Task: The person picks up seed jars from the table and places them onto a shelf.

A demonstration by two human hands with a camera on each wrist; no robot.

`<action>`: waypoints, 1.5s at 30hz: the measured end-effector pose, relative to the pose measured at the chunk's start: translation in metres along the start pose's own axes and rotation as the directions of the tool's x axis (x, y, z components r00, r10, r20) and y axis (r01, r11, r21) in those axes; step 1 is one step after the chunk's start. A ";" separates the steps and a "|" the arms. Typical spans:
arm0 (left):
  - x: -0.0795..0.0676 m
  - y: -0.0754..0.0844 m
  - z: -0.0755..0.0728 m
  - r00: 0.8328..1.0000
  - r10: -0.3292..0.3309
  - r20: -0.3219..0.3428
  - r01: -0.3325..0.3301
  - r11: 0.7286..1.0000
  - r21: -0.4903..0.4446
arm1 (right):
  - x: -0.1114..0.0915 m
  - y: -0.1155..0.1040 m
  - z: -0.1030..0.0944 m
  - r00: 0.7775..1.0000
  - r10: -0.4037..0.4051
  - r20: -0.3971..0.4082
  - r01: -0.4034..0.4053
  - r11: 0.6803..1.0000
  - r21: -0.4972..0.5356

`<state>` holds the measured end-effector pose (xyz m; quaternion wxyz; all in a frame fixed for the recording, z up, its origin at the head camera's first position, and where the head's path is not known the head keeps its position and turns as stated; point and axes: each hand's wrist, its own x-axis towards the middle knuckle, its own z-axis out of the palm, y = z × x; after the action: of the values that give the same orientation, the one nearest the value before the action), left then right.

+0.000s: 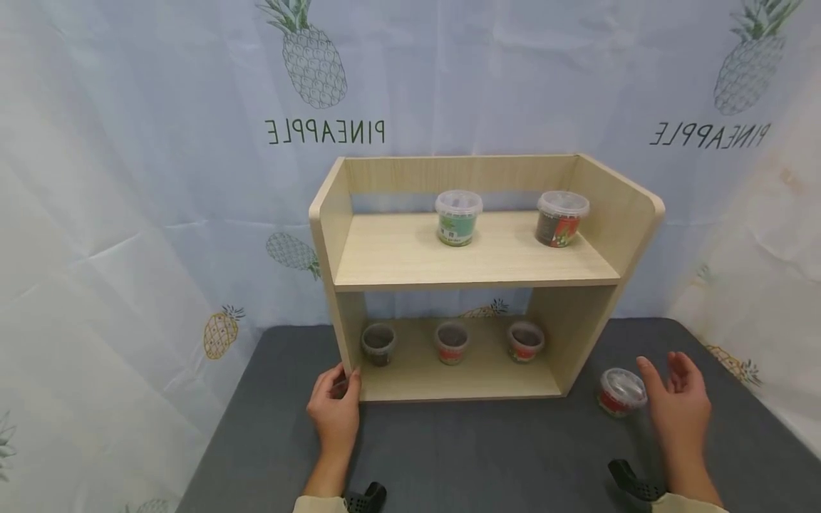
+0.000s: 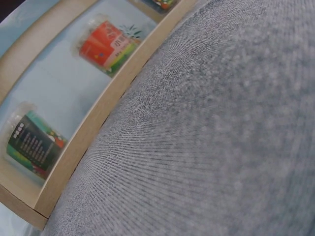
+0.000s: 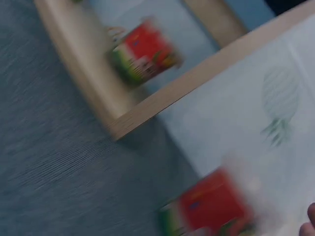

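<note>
At the lower left front corner of a two-tier wooden shelf (image 1: 477, 271), my left hand (image 1: 336, 406) grips the side panel's edge. A small dark patch shows between thumb and fingers; what it is I cannot tell. The left wrist view does not show that hand. To the right of the shelf, my right hand (image 1: 683, 410) is held with fingers loosely bent and nothing between them. Just left of its thumb sits a clear-lidded tub (image 1: 622, 392) with a red label, on the dark table. The right wrist view shows this tub (image 3: 209, 204) blurred, with fingertips (image 3: 310, 223) at the edge.
On the upper tier stand a green-labelled tub (image 1: 458, 217) in the middle and a dark-and-red tub (image 1: 561, 218) at right. Three tubs line the lower tier: left (image 1: 379, 343), middle (image 1: 452, 342) and right (image 1: 526, 340). A pineapple-print curtain (image 1: 160, 178) hangs behind the table (image 1: 449, 456).
</note>
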<state>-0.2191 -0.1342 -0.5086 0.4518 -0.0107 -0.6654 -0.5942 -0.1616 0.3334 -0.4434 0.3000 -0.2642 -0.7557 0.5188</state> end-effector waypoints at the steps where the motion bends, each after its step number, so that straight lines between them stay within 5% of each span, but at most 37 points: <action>1: 0.000 0.004 0.000 1.000 0.002 0.000 -0.002 1.000 0.014 | 0.000 0.006 0.001 0.999 0.037 0.023 -0.037 0.999 -0.020; 7: 0.002 0.036 0.000 1.000 0.013 0.003 -0.013 0.998 0.063 | 0.003 0.038 0.010 0.979 0.159 0.130 -0.148 0.985 -0.093; 11: 0.003 0.037 0.000 1.000 0.029 -0.008 -0.028 0.998 0.054 | 0.005 0.046 0.015 0.965 0.180 0.192 -0.154 0.978 -0.144; 22: 0.003 0.035 0.000 0.999 0.028 -0.016 -0.027 0.999 0.035 | 0.006 0.055 0.019 0.965 0.106 0.240 -0.046 0.969 -0.242; 45: 0.005 0.040 0.001 1.000 0.004 0.003 -0.004 0.998 0.063 | 0.004 0.056 0.013 0.935 0.003 0.355 0.085 0.969 -0.234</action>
<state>-0.2006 -0.1248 -0.4740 0.4523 0.0015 -0.6843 -0.5720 -0.1690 0.3458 -0.4993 0.1356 -0.1860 -0.8608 0.4538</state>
